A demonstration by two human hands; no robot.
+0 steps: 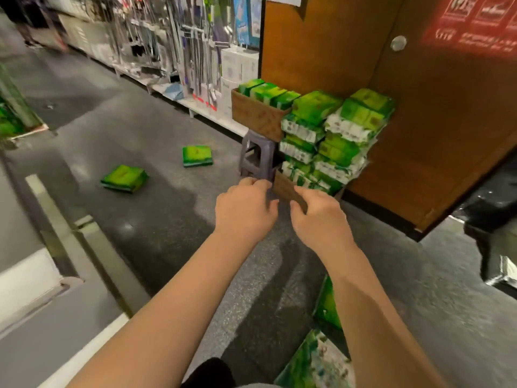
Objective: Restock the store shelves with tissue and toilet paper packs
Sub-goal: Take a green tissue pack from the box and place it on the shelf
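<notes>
Two bare hands are reaching forward over the grey floor (167, 219) toward a stack of green tissue packs (330, 141). The left hand (246, 208) is curling its fingers loosely near the foot of a grey plastic stool (256, 158); whether it is gripping anything cannot be told. The right hand (319, 217) is closing thumb and fingers on the edge of a brown cardboard flap (288, 189) at the base of the stack. The stack is leaning against a brown wooden door (363, 65). An open cardboard box (256, 116) holding more green packs is sitting on the stool, touching the stack's left side. Two loose green packs are lying on the floor well apart from the stack: one (197, 156) just left of the stool, another (125, 178) farther left. More green packs (327, 303) are lying beside the right forearm. Shelving with hanging hardware (179, 51) is running along the far aisle.
</notes>
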